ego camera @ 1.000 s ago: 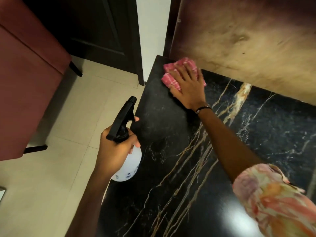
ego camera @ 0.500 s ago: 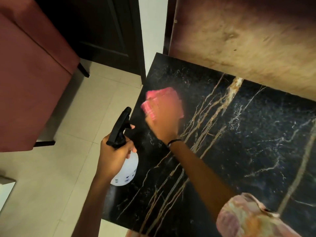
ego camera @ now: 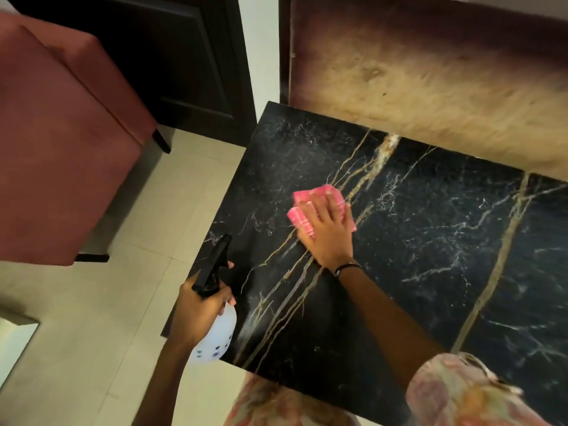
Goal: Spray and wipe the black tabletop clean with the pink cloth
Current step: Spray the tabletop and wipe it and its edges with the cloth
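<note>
Right hand (ego camera: 327, 233) presses flat on the pink cloth (ego camera: 319, 207), unwiped black tabletop (ego camera: 430, 241) lying rightward; left hand (ego camera: 199, 312) grasps the spray bottle (ego camera: 215, 336)

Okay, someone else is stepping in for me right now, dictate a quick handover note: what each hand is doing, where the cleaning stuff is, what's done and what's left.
Left hand: grip round the neck of the spray bottle, held up at the table's left edge, nozzle pointing away from you.
Right hand: fingers flat, pressing the pink cloth onto the black tabletop, left of centre.
Done: wiping is under way; which areas are already clean cannot be told from the picture.
Left: wipe the rest of the tabletop, including the right side, spraying as needed.
</note>
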{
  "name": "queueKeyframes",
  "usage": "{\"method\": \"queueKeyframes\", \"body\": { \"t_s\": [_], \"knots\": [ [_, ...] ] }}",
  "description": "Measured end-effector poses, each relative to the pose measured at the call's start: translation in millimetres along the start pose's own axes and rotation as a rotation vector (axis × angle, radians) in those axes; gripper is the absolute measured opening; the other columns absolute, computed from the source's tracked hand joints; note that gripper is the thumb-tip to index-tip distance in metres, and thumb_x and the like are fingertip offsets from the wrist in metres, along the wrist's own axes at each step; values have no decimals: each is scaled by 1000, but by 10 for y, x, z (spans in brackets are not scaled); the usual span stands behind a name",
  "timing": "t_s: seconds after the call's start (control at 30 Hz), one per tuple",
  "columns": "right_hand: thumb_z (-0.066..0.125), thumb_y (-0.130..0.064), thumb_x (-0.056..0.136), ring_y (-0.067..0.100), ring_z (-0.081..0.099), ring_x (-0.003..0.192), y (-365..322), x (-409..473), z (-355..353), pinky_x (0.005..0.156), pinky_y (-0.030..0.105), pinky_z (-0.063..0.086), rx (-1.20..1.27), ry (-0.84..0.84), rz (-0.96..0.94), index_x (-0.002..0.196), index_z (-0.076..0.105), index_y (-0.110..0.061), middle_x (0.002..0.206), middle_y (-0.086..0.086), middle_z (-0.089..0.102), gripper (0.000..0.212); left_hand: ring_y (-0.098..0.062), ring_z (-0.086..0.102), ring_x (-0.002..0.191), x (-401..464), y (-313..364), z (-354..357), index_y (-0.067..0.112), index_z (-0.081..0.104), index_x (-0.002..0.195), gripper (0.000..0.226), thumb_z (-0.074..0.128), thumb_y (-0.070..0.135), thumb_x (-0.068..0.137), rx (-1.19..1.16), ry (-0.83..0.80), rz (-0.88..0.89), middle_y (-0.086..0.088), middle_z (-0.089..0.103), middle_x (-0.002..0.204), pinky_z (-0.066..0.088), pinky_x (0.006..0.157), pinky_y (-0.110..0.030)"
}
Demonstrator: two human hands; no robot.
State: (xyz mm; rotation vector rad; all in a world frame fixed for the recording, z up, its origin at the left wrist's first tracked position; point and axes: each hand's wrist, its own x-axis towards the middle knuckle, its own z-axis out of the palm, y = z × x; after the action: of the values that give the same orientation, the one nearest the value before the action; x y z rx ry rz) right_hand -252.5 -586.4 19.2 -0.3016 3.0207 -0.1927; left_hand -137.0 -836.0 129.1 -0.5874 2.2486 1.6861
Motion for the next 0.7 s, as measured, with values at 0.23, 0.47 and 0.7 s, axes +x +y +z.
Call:
{"method": "queueKeyframes", "body": {
  "t_s": [0.23, 0.47, 0.7],
  "knots": [
    [30, -58, 88, 37, 19, 144, -212, -1253, 139, 109, 68, 11, 102, 136, 373, 143, 38, -24, 153, 9, 33, 66, -40, 53, 52, -481, -229, -4, 12, 64, 84, 16, 60, 0, 75, 16, 61, -5, -15, 62, 51, 48, 69, -41],
    [33, -53, 94, 27, 24, 144, -1391, -1478, 335, 112, 67, 6, 212, 13, 188, 145, 33, -32, 152, 0, 36, 55, -13, 50, 41, -807, -386, -236, 8, 66, 90, 27, 53, 15, 68, -14, 50, -49, -11, 60, 50, 48, 62, -27],
    [41, -49, 91, 32, 22, 144, -2144, -1395, 312, 109, 69, 15, 165, -88, -511, 141, 38, -35, 150, -3, 40, 52, -16, 45, 44, -961, -537, -632, 9, 63, 75, 14, 61, -3, 83, 31, 102, 2, -12, 56, 52, 42, 50, -21]
  ]
}}
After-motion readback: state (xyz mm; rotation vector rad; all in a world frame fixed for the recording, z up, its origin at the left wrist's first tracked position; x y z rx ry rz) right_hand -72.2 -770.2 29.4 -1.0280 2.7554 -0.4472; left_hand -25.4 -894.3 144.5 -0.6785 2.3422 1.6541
